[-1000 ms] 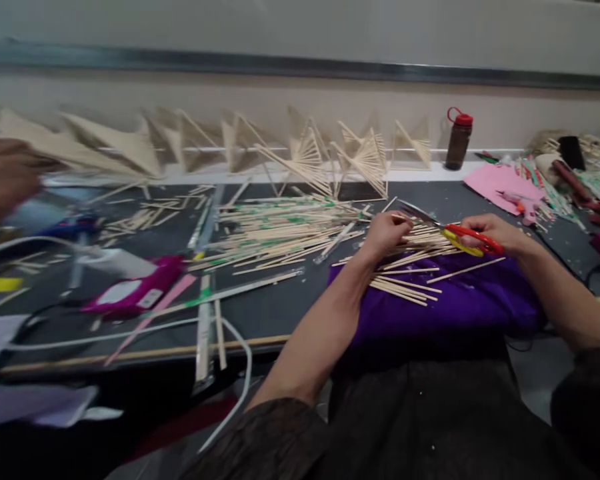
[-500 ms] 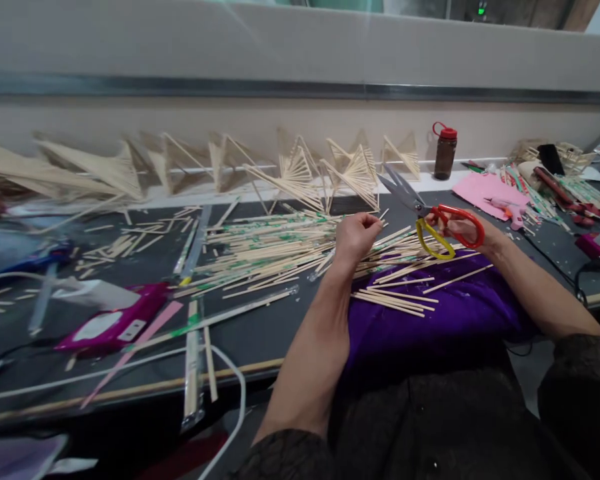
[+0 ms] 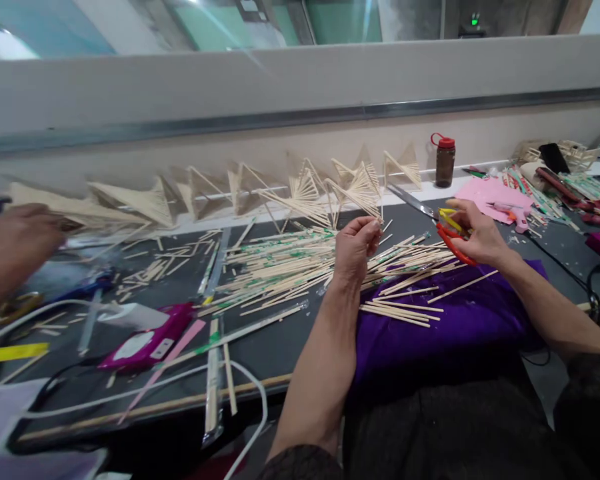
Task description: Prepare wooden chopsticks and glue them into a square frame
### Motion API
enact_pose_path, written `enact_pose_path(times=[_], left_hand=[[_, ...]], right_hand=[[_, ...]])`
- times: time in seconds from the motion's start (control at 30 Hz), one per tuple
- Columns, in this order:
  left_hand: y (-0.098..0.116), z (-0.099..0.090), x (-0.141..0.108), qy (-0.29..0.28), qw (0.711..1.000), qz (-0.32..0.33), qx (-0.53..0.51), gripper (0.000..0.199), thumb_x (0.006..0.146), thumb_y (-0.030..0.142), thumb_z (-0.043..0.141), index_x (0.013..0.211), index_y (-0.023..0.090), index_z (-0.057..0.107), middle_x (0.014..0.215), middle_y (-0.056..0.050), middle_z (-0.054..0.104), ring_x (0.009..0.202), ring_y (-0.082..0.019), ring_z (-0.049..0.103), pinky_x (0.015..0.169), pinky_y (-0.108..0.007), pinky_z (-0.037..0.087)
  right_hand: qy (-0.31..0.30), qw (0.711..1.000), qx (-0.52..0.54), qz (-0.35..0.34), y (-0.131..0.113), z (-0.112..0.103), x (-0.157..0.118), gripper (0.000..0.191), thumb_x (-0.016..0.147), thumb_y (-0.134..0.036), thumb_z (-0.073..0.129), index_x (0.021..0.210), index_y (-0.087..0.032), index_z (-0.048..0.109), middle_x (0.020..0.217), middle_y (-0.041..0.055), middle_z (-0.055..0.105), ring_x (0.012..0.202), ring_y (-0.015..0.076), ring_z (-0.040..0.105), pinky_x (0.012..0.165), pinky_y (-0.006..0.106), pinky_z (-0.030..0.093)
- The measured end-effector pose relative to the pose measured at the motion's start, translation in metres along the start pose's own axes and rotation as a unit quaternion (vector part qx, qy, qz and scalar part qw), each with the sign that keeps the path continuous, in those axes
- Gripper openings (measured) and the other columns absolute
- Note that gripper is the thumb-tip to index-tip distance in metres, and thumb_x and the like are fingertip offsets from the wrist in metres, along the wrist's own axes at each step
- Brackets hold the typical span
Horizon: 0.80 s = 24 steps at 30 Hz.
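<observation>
My left hand point(image 3: 356, 248) is closed in a pinch above the pile of thin wooden sticks point(image 3: 285, 263). Whatever its fingertips hold is too small to make out. To its right, my right hand point(image 3: 477, 233) grips a pair of scissors point(image 3: 414, 201) by the red and yellow handles. The scissor blades point up and left, toward the wall. Below both hands, several loose sticks point(image 3: 400, 313) lie on a purple cloth point(image 3: 460, 320) at the front of the table.
Along the wall stand fan-shaped stick structures point(image 3: 307, 193) and a red-capped bottle point(image 3: 445, 163). A pink glue gun point(image 3: 517, 217) lies on pink paper point(image 3: 485, 193) at right. At left are a magenta device point(image 3: 147, 340), a white cable point(image 3: 263, 407) and another person's hand point(image 3: 20, 247).
The scissors have turned in my right hand, bringing the yellow handle above the red one. The other person's hand has come further into view at left. My left hand stays pinched.
</observation>
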State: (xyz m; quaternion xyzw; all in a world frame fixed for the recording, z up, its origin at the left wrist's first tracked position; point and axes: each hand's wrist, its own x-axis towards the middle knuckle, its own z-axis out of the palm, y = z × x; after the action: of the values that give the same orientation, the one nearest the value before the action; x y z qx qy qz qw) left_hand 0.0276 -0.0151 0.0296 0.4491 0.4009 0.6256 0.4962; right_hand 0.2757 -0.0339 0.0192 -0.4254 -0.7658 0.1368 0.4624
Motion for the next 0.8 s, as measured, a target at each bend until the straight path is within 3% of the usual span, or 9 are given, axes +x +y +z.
enact_pose_path(times=[0.1,0.2,0.3,0.37,0.5,0.8], left_hand=[[0.001,0.001,-0.001,-0.004,1.000,0.004,-0.002,0.025,0.053,0.031,0.072,0.069,0.017,0.060,0.052,0.004,0.057,0.039,-0.004,0.037,0.036,-0.016,0.021],[-0.001,0.002,-0.001,-0.020,1.000,0.018,0.004,0.022,0.054,0.030,0.071,0.068,0.017,0.061,0.050,0.004,0.056,0.037,-0.004,0.036,0.036,-0.016,0.020],[-0.004,0.002,-0.001,-0.038,0.999,0.033,0.006,0.019,0.055,0.027,0.070,0.068,0.016,0.061,0.050,0.004,0.056,0.037,-0.003,0.035,0.035,-0.016,0.020],[-0.006,0.002,-0.002,-0.046,0.998,0.039,0.006,0.017,0.055,0.026,0.070,0.067,0.016,0.062,0.050,0.004,0.057,0.036,-0.004,0.036,0.035,-0.016,0.021],[-0.007,0.003,-0.005,-0.052,0.998,0.021,0.001,0.016,0.053,0.022,0.067,0.067,0.016,0.063,0.048,0.003,0.058,0.036,-0.004,0.037,0.035,-0.016,0.021],[-0.005,0.009,-0.012,-0.099,0.994,-0.022,0.036,0.014,0.050,0.021,0.073,0.056,0.015,0.061,0.043,0.004,0.050,0.036,-0.004,0.035,0.037,-0.016,0.021]], right_hand=[[-0.020,0.999,0.011,0.028,0.012,-0.003,-0.003,0.071,0.072,-0.026,0.064,0.138,-0.023,0.037,0.104,0.0050,0.061,0.087,0.0167,0.061,0.084,0.036,0.050],[-0.071,0.997,0.029,0.014,0.014,-0.005,-0.006,0.084,0.071,-0.032,0.066,0.145,-0.028,0.027,0.119,0.0069,0.056,0.102,0.0199,0.059,0.091,0.040,0.048],[-0.142,0.990,0.011,-0.020,0.002,-0.004,-0.006,0.078,0.071,-0.037,0.068,0.141,-0.030,0.036,0.126,0.0079,0.052,0.113,0.0248,0.054,0.096,0.046,0.045],[-0.170,0.985,-0.007,-0.032,-0.007,-0.001,-0.007,0.072,0.069,-0.039,0.070,0.135,-0.029,0.043,0.126,0.0085,0.052,0.108,0.0250,0.055,0.095,0.047,0.045],[-0.187,0.982,-0.032,-0.021,-0.018,0.005,-0.008,0.075,0.063,-0.039,0.077,0.129,-0.025,0.045,0.121,0.0099,0.054,0.098,0.0237,0.058,0.089,0.046,0.047],[-0.200,0.979,-0.023,-0.027,-0.016,0.016,-0.013,0.073,0.066,-0.041,0.077,0.130,-0.028,0.045,0.124,0.0083,0.055,0.099,0.0234,0.058,0.088,0.043,0.048]])
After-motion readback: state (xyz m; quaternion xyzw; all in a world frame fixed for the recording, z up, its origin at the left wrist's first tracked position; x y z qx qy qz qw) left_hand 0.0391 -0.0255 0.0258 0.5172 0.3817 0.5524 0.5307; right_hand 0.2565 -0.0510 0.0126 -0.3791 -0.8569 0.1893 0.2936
